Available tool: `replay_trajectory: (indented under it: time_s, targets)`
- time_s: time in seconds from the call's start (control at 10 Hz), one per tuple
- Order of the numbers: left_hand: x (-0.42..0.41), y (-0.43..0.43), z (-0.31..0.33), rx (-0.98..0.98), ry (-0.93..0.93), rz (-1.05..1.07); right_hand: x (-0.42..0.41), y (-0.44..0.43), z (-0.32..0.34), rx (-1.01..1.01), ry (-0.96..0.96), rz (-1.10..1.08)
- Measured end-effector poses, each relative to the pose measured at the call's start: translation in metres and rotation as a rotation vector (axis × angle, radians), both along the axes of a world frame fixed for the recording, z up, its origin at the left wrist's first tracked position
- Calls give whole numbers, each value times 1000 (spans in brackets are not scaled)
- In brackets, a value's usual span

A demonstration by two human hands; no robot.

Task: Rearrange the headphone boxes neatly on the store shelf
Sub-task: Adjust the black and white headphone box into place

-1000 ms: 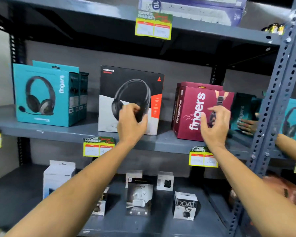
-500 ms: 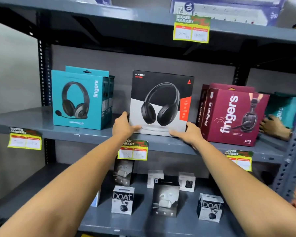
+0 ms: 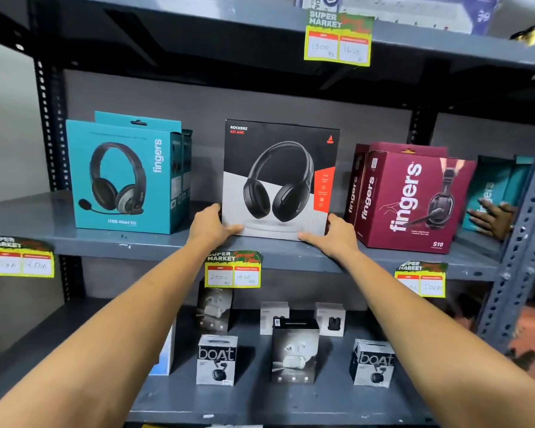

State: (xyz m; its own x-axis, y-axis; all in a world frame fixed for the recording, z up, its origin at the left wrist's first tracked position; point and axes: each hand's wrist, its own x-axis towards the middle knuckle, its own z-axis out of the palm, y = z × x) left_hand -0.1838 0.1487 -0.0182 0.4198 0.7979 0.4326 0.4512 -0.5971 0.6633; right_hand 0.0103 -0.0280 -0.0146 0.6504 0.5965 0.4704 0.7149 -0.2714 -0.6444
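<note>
Camera closer, grey metal shelf point(image 3: 59, 223), grey wall point(image 3: 291, 100)

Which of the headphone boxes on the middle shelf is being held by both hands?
The black-and-white Rockerz box in the middle: the left hand and right hand grip its lower corners. The teal box and maroon box stand untouched.
</note>
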Motion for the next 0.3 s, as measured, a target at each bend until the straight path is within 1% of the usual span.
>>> replay_trajectory:
  time_s: [0.1, 0.3]
  targets:
    - [-3, -2, -2, 7, 52, 14, -2, 2, -1, -35, -14, -9]
    - [-7, -12, 2, -9, 66, 64, -3, -4, 2, -45, 16, -7]
